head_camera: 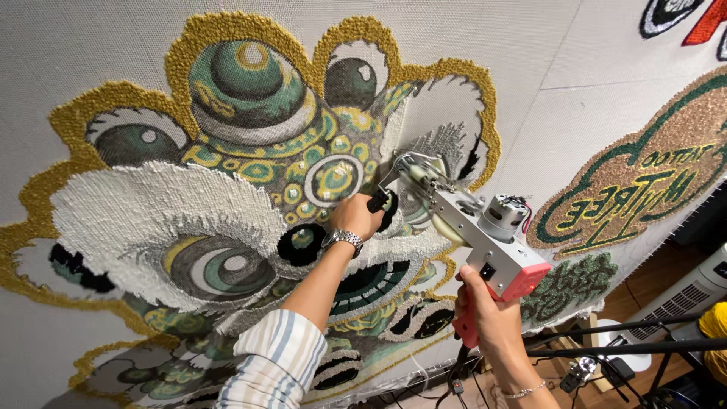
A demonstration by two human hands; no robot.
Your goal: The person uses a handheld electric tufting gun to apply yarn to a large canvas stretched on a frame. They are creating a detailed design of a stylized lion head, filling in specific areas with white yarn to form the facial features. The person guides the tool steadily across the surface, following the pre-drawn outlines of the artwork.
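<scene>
A tufting gun with a grey metal body and pink grip is pressed against a stretched cloth bearing a lion-head design in gold, green, white and black yarn. My left hand, with a metal wristwatch and striped sleeve, grips the gun's black front handle near the needle. My right hand, wearing a thin bracelet, holds the pink rear grip. The gun's tip touches a white patch at the design's right side.
A second tufted design in brown, green and yellow fills the cloth at right. A black frame bar, a white ribbed appliance, yellow yarn and cables on a wooden floor sit at lower right.
</scene>
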